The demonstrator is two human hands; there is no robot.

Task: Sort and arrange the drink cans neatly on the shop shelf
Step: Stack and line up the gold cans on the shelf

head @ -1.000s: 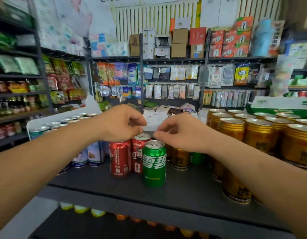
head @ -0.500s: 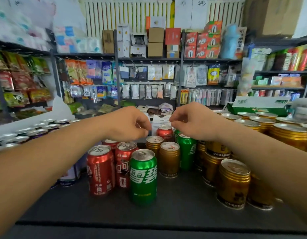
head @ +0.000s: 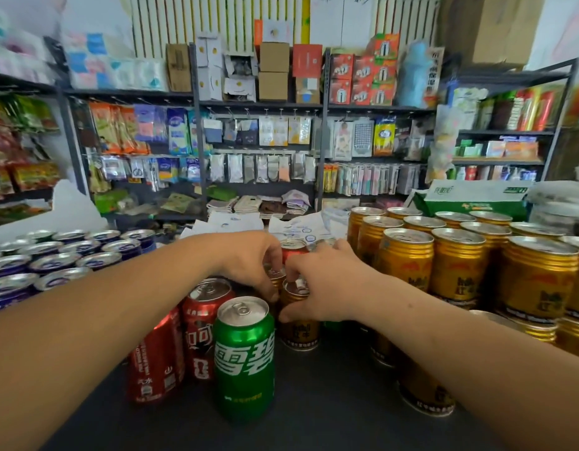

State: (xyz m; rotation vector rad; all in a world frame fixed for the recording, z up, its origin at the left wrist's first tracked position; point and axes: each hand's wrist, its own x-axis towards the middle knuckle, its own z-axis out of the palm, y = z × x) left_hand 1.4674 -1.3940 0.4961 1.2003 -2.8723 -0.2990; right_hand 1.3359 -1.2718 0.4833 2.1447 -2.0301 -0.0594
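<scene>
A green can (head: 244,356) stands at the front of the dark shelf (head: 314,418), with two red cans (head: 205,323) just left of it. Behind them stand two small gold cans. My right hand (head: 327,288) grips the nearer gold can (head: 298,327) around its top. My left hand (head: 252,262) closes over the gold can behind it, which is mostly hidden by my fingers. Another red can (head: 293,249) shows behind both hands.
Rows of tall gold cans (head: 457,262) fill the right side, some stacked. Blue-topped cans (head: 70,255) fill the left side. A gold can (head: 424,388) stands under my right forearm. Stocked shop racks stand beyond.
Both hands have dropped from above the cans onto the two small gold cans in the middle and closed on them. The view has shifted closer to the shelf.
</scene>
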